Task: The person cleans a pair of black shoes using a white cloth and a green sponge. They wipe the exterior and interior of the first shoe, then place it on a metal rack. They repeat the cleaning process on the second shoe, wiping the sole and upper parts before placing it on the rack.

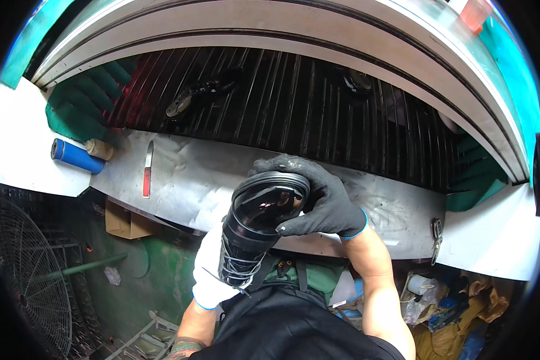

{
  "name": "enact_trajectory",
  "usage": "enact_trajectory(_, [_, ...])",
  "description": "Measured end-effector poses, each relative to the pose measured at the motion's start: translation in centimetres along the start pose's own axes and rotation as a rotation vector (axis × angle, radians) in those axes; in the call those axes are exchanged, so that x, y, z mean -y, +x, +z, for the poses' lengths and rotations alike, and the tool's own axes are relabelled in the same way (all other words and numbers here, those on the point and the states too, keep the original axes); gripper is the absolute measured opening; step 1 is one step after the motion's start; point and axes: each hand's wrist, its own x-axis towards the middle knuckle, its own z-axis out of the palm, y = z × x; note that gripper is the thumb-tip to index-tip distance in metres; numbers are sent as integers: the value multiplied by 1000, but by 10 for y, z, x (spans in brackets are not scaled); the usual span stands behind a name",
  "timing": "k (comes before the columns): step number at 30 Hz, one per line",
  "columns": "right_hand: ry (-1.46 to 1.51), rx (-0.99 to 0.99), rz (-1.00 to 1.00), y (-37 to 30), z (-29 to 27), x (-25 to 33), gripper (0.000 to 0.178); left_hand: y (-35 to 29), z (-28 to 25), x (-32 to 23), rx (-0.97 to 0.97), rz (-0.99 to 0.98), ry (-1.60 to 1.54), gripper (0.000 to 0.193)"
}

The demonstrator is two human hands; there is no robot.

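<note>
A glossy black lace-up shoe (264, 210) is held tilted in front of my body, its rounded toe pointing away from me and its grey laces toward me. My left hand (209, 270), in a white glove, grips it along the left side near the laces; most of those fingers are hidden behind it. In a dark grey glove, my right hand (324, 201) wraps round the toe end, with the thumb lying on the upper and the fingers over the sole edge. Both hands are above the near edge of a metal worktop (393, 210).
On the worktop lies a red-handled knife (147, 174), left of a blue cylinder (78, 156) and a small tan roll (99, 149). Dark shoes (180, 105) rest on the slatted conveyor (264, 102) under a white hood (282, 27). Keys (437, 237) sit right; a fan (27, 282) stands left.
</note>
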Motion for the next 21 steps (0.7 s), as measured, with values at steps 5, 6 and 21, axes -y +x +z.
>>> enact_trajectory(5, [7,-5,78,1,2,6,94,-1,-3,1,38,-57,-6,80])
enact_trajectory(6, [11,1,80,2,2,6,95,-1,-3,0,48,-72,-3,80])
enact_trajectory(21, [-165,258,133,22,-2,9,127,-15,-14,-8,-50,-294,-738,112])
